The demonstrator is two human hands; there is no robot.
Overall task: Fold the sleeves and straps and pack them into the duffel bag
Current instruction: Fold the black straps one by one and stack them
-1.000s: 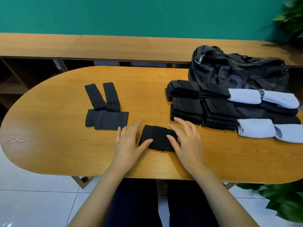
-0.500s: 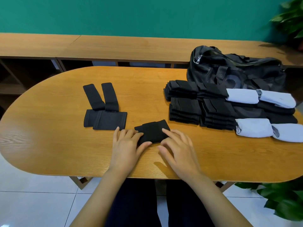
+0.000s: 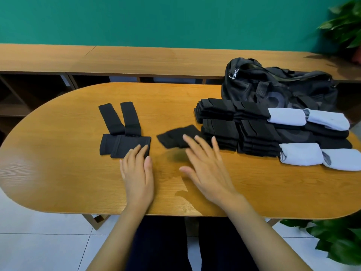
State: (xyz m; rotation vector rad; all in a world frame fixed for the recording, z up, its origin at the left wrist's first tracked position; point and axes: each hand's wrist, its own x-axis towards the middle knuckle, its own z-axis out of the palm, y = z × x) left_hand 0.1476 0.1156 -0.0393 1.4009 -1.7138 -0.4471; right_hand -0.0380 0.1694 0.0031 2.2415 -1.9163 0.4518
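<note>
Green wall stood behind a long wooden bench, and before it an oval desk (image 3: 58,173) carried everything. One folded strap (image 3: 175,134) lay loose at mid-desk, just ahead of the right hand (image 3: 207,169), with its long axis running left to right and its left end tilted toward the person. Its right end sat just beside the nearer stacks (image 3: 224,124). That hand was nearer to it than the other. Its fingers were straight and spread and gripped nothing. Blur hid whether the fingertips touched the cloth.

The left hand (image 3: 137,173) lay flat with its fingers together. Its fingertips rested on the near right corner of one flat strap (image 3: 121,141), whose two tails pointed away from the person. It held nothing.

The black pieces on the right seemed to form four stacks, two rows of two, though the edges merged. Four white sleeves (image 3: 286,116) lay beyond them on darker cloth. One bag (image 3: 277,89) sat behind, at the far right, well beyond either hand. Judging by this, the loose strap needed only a short push rightward.
</note>
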